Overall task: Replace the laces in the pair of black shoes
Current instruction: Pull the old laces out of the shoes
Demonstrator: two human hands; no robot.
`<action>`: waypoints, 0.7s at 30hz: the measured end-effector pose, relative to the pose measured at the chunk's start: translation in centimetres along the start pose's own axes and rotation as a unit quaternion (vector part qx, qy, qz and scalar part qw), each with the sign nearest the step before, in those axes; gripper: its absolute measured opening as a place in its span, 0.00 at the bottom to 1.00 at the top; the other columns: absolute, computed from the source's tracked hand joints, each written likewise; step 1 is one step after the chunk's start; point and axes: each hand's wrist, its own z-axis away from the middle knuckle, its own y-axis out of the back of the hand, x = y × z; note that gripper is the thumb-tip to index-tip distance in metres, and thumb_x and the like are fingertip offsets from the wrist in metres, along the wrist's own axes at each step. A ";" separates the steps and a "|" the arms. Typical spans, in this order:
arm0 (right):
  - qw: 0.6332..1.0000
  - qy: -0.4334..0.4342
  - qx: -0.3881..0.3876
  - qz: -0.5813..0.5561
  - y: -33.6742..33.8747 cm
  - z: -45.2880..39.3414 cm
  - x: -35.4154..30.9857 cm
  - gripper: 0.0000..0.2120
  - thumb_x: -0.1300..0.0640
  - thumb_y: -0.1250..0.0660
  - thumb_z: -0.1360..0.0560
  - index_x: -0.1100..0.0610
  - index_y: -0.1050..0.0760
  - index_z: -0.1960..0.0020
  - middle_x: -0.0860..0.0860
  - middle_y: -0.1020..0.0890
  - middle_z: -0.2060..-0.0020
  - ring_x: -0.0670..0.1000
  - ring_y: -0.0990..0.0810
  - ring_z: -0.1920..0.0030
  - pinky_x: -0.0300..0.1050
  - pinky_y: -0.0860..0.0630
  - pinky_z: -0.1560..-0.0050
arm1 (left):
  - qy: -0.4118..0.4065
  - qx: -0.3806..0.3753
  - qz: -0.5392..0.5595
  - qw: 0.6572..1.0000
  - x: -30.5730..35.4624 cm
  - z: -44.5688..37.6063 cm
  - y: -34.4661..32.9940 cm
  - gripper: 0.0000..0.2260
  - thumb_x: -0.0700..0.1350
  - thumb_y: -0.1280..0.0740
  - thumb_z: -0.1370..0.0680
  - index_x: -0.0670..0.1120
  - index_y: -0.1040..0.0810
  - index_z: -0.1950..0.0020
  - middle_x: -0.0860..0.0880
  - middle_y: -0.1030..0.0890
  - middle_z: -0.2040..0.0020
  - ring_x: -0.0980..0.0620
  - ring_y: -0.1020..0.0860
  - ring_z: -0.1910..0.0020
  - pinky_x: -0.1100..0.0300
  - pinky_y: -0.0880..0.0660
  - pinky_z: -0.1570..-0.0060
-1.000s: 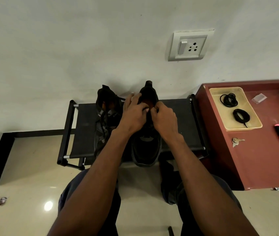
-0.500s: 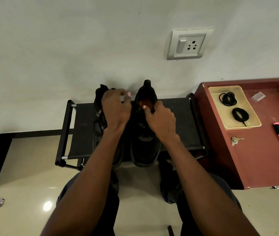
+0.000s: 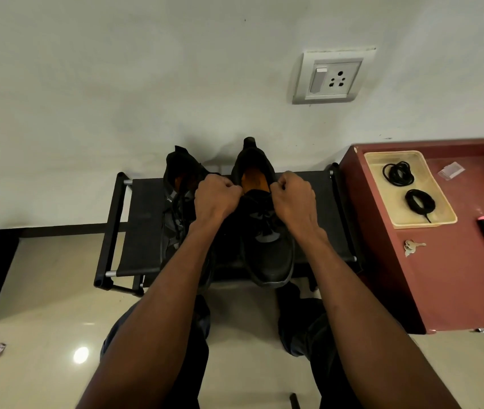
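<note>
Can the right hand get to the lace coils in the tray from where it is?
Probably yes. The right hand is curled at the right shoe; the tray sits open on the cabinet beside it, with nothing between.

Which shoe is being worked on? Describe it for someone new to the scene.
Find the black rack against the wall. Of two black shoes on it, it is the right shoe, nearer the red cabinet, orange insole showing, between both hands.

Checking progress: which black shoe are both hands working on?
The right-hand shoe, its orange insole showing: left hand and right hand flank its opening. The other shoe sits untouched.
</note>
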 end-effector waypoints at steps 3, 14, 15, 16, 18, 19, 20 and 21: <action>1.000 0.003 0.002 -0.010 0.0 -0.2 0.2 0.08 0.55 0.37 0.24 0.60 0.29 0.58 0.53 0.24 0.67 0.57 0.24 0.65 0.55 0.27 0.62 | -0.009 -0.010 0.029 0.999 0.3 0.3 -0.4 0.10 0.47 0.30 0.22 0.43 0.16 0.58 0.47 0.17 0.65 0.52 0.18 0.69 0.58 0.20 0.64; 0.995 0.082 -0.048 -0.025 -1.1 -0.3 0.0 0.18 0.54 0.35 0.21 0.52 0.26 0.31 0.56 0.28 0.32 0.57 0.30 0.33 0.54 0.29 0.33 | -0.065 0.035 0.055 0.996 0.4 0.4 -1.3 0.18 0.44 0.34 0.21 0.46 0.32 0.71 0.50 0.28 0.75 0.52 0.29 0.78 0.58 0.32 0.75; 0.991 0.117 -0.062 -0.012 -1.3 -0.5 0.1 0.17 0.57 0.35 0.21 0.53 0.23 0.33 0.56 0.32 0.28 0.57 0.36 0.28 0.52 0.35 0.29 | -0.069 0.036 0.044 0.996 0.4 0.3 -1.3 0.19 0.43 0.34 0.21 0.47 0.33 0.71 0.51 0.29 0.75 0.54 0.32 0.78 0.60 0.35 0.75; 0.986 0.145 -0.080 0.012 -1.3 -0.6 0.1 0.15 0.60 0.35 0.22 0.55 0.21 0.35 0.56 0.34 0.27 0.57 0.39 0.27 0.51 0.38 0.27 | -0.072 0.036 0.032 0.996 0.4 0.1 -1.2 0.20 0.43 0.34 0.21 0.47 0.35 0.71 0.51 0.31 0.75 0.54 0.35 0.77 0.61 0.38 0.74; 0.980 0.161 -0.111 0.047 -1.6 -0.4 0.1 0.13 0.64 0.36 0.22 0.59 0.19 0.39 0.57 0.30 0.28 0.58 0.39 0.27 0.46 0.40 0.28 | -0.078 0.036 0.016 0.996 0.3 -0.1 -0.9 0.19 0.42 0.34 0.22 0.46 0.37 0.71 0.50 0.33 0.75 0.54 0.37 0.77 0.60 0.39 0.74; 0.979 0.161 -0.111 0.057 -1.6 -0.2 0.0 0.13 0.65 0.36 0.21 0.60 0.18 0.40 0.57 0.29 0.29 0.58 0.37 0.28 0.44 0.39 0.30 | -0.079 0.033 0.011 0.996 0.2 -0.2 -0.9 0.18 0.43 0.34 0.23 0.46 0.37 0.71 0.49 0.33 0.75 0.53 0.37 0.76 0.59 0.39 0.74; 0.980 0.162 -0.098 0.062 -1.7 0.1 -0.3 0.12 0.65 0.37 0.21 0.61 0.19 0.42 0.57 0.29 0.29 0.58 0.35 0.29 0.44 0.36 0.32 | -0.081 0.027 0.005 0.996 0.1 -0.3 -0.9 0.17 0.43 0.34 0.23 0.44 0.35 0.70 0.47 0.31 0.74 0.52 0.35 0.75 0.58 0.37 0.72; 0.982 0.161 -0.084 0.058 -1.7 0.3 -0.6 0.11 0.65 0.38 0.21 0.62 0.19 0.44 0.56 0.29 0.29 0.58 0.32 0.30 0.46 0.33 0.34 | -0.081 0.022 -0.001 0.997 0.0 -0.4 -0.9 0.16 0.44 0.34 0.23 0.42 0.32 0.69 0.45 0.29 0.73 0.51 0.33 0.74 0.56 0.36 0.72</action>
